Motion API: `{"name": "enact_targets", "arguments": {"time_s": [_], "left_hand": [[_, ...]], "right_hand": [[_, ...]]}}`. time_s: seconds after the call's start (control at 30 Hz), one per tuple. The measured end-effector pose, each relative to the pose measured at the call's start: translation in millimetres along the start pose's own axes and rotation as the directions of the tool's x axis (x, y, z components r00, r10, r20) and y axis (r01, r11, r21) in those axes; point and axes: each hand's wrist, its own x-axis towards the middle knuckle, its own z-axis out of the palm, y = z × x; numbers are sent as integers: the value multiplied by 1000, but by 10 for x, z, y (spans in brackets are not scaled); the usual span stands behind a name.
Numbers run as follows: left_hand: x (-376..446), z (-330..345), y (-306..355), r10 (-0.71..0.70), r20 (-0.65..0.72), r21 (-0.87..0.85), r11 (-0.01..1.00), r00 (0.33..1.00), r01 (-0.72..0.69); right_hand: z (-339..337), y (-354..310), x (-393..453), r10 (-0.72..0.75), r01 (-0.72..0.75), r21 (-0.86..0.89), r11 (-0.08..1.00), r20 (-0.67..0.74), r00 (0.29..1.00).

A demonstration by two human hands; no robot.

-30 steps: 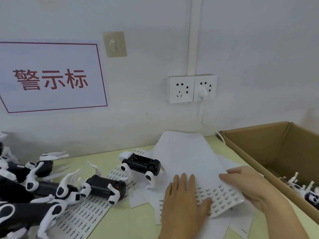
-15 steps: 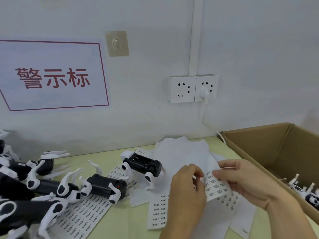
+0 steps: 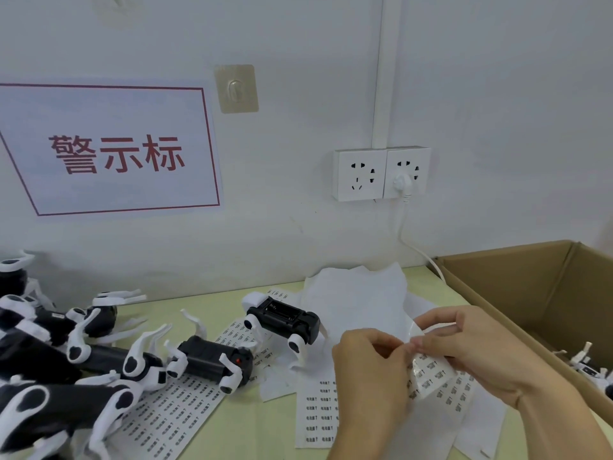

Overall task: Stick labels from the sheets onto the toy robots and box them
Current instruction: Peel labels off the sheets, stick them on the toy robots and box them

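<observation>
Both hands' grip, left hand [image 3: 366,370] and right hand [image 3: 471,350], pinches a curled label sheet [image 3: 431,376] just right of the toy robot [image 3: 285,322]; hasty peeling could tear a label.

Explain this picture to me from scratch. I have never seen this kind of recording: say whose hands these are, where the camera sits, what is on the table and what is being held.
There is no machine here. A person wears a camera on the head, so you look forward and down at their own two hands. The left hand and the right hand meet over a curled label sheet, both pinching at it, apparently to peel off a label. On the pale green table lie more printed label sheets and blank white backing paper. Black-and-white toy robots are piled at the left, and one toy robot lies belly up near the middle. A cardboard box at the right already holds some toys. On the wall are a sign and power sockets.
</observation>
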Motion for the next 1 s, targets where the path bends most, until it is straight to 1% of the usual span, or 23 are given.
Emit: {"name": "enact_targets", "arguments": {"time_s": [0.07, 0.13, 0.23, 0.33, 0.4, 0.53, 0.63, 0.73, 0.8, 0.83, 0.87, 0.9, 0.93, 1.0], "left_hand": [[18, -35, -17, -103, 34, -103, 989, 994, 106], [27, -62, -33, -153, 59, -154, 975, 986, 161], [27, -65, -38, -185, 77, -169, 966, 980, 196], [31, -53, -45, -184, 82, -158, 968, 980, 195], [29, -40, -40, -159, 55, -128, 978, 986, 165], [-3, -27, 6, -101, -46, -16, 995, 994, 100], [5, -76, 41, -95, -151, -32, 995, 984, 91], [12, -139, 104, -39, -235, -34, 999, 971, 32], [-1, -173, 148, 10, -268, -5, 1000, 963, -11], [-3, -191, 161, 41, -283, 17, 999, 958, -38], [-5, -213, 179, 77, -298, 48, 997, 952, -66], [-6, -233, 192, 122, -313, 82, 991, 942, -101], [-10, -254, 207, 174, -324, 120, 983, 930, -142], [-25, -296, 220, 305, -337, 237, 943, 891, -234]], "right_hand": [[15, -10, -9, 14, -14, -28, 1000, 19, 1000], [34, -19, -13, 25, -24, -52, 998, 20, 999], [53, -34, -25, 34, -35, -84, 996, -11, 999], [60, -48, -41, 54, -56, -103, 993, -17, 998], [62, -63, -53, 62, -63, -114, 991, -13, 998], [45, -83, -66, 72, -72, -140, 988, -4, 997], [-52, -78, -75, 132, -139, -172, 975, -52, 990], [-164, -70, -95, 237, -266, -260, 928, -138, 962], [-191, -49, -85, 250, -317, -348, 882, -223, 942], [-185, -51, -84, 214, -306, -411, 859, -255, 943], [-174, -68, -85, 148, -264, -462, 847, -273, 951], [-146, -92, -95, 85, -214, -478, 852, -276, 957], [-103, -132, -109, 30, -147, -459, 876, -254, 967], [50, -252, -140, -23, -33, -327, 944, -164, 986]]}}
